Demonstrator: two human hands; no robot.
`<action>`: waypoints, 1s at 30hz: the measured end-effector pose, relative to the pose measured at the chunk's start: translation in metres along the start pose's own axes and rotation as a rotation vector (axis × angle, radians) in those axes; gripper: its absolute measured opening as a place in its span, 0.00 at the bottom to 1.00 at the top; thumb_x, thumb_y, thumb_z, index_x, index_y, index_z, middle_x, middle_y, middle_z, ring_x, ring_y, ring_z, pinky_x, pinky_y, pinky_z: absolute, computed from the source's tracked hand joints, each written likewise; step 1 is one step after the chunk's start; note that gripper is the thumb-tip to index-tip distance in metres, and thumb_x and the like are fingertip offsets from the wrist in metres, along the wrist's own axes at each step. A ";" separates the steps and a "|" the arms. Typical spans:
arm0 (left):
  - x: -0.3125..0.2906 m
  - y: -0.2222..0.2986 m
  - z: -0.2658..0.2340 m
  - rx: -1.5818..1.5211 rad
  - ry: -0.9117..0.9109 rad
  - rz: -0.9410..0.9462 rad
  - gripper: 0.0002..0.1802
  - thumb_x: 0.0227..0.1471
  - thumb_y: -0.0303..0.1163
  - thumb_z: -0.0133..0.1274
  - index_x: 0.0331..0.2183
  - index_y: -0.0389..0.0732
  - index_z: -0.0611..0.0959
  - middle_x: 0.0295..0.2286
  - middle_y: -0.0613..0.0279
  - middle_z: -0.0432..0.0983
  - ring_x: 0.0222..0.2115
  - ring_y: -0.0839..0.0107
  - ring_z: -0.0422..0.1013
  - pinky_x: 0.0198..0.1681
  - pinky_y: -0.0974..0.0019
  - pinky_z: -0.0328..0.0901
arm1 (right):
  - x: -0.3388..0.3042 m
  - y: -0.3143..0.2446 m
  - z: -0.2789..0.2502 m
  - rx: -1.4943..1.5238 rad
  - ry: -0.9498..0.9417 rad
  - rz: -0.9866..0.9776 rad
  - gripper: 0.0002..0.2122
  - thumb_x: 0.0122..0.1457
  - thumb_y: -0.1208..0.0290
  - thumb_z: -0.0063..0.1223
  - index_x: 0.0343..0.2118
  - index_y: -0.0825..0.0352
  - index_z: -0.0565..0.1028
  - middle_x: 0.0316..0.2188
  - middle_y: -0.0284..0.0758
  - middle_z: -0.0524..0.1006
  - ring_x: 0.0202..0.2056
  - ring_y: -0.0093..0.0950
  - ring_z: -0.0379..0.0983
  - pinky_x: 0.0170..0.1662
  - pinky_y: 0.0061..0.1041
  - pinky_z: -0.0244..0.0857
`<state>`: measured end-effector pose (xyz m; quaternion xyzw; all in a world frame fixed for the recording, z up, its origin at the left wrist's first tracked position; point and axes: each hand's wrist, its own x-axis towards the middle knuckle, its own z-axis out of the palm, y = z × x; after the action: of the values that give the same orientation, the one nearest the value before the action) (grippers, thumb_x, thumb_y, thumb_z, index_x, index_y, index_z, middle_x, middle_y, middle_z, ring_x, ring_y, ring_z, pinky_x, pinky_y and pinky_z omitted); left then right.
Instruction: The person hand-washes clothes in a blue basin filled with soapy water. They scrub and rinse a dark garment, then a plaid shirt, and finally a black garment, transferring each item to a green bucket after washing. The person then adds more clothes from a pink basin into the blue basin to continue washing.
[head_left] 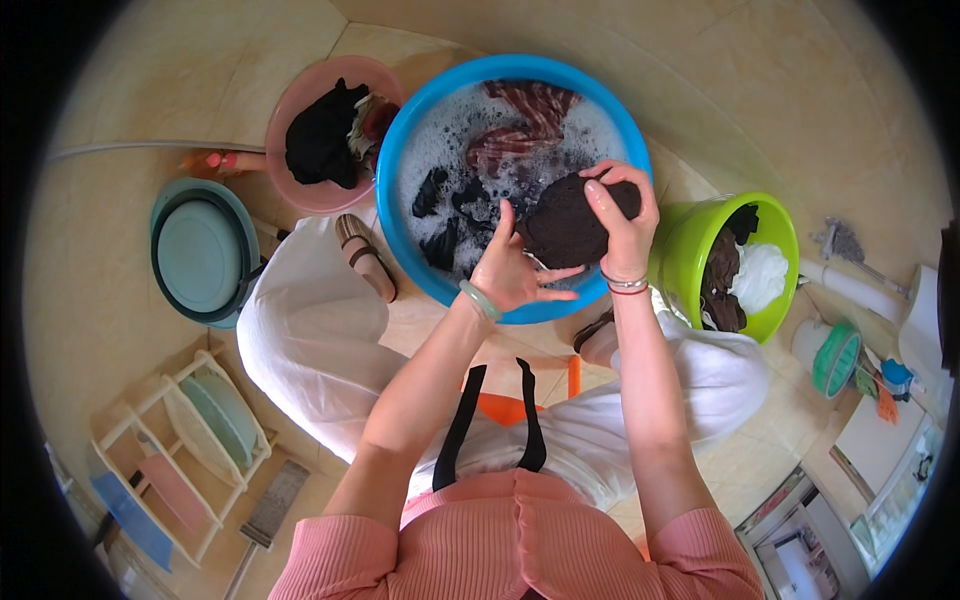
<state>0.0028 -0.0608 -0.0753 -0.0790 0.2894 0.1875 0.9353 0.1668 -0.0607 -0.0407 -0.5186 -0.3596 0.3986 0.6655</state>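
Observation:
A wad of dark brown cloth [570,222] is held above the right part of a blue basin [393,205] full of sudsy water. My right hand [625,222] grips its right end, thumb on the near face and fingers over the top. Beside its lower left edge is my left hand [508,272], thumb raised and fingers spread; whether it bears any of the cloth's weight cannot be seen. In the suds lie a reddish-brown patterned garment [520,120] at the far side and black cloth [438,245] at the left, both partly under water.
Left of the basin stands a pink basin [285,105] with dark clothes; right, a lime-green bucket [690,250] holds brown and white clothes. Farther left are stacked teal basins [198,250] and a cream rack [225,490]. A white pipe [850,288] runs by the right wall.

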 end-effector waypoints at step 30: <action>-0.043 0.011 0.086 2.069 -0.708 1.571 0.11 0.27 0.32 0.56 0.21 0.43 0.74 0.36 0.59 0.73 0.44 0.51 0.69 0.49 0.47 0.67 | 0.038 -0.008 0.027 0.137 -0.710 0.833 0.11 0.62 0.63 0.51 0.30 0.68 0.74 0.26 0.31 0.73 0.30 0.19 0.69 0.38 0.20 0.65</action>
<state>0.0100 -0.0419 0.0189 0.8957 0.0102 0.3772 0.2352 0.1605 -0.0168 -0.0249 -0.4063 -0.2995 0.8012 0.3214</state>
